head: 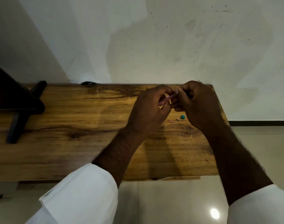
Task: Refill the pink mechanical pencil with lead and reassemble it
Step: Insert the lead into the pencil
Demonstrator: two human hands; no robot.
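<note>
reaching in from the bottom edge, two white sleeves (83,193) are giving way to bare forearms that are crossing the near edge of the wooden table (73,135) and converging above its right half. the left hand (150,110) is curling its fingers around the pink mechanical pencil (165,99), gripping the barrel so that it is slanting up and to the right, with only a short pink length showing between thumb and fingers. the right hand (197,102) is sitting just beside it, fingertips touching at the pencil's upper end; its fingers are pinched in tight, but whether they are holding a lead or a part cannot be told, since the grip is hiding whatever is inside.

lying on the table below and between the hands are three small loose items: a small pink piece (171,121), a tiny dark piece (178,119) just beside it, and a teal eraser-like block (182,117) near the right hand's heel.

standing at the far left of the table is a dark stand (17,102). rising behind the table is a pale, speckled wall (154,38).
</note>
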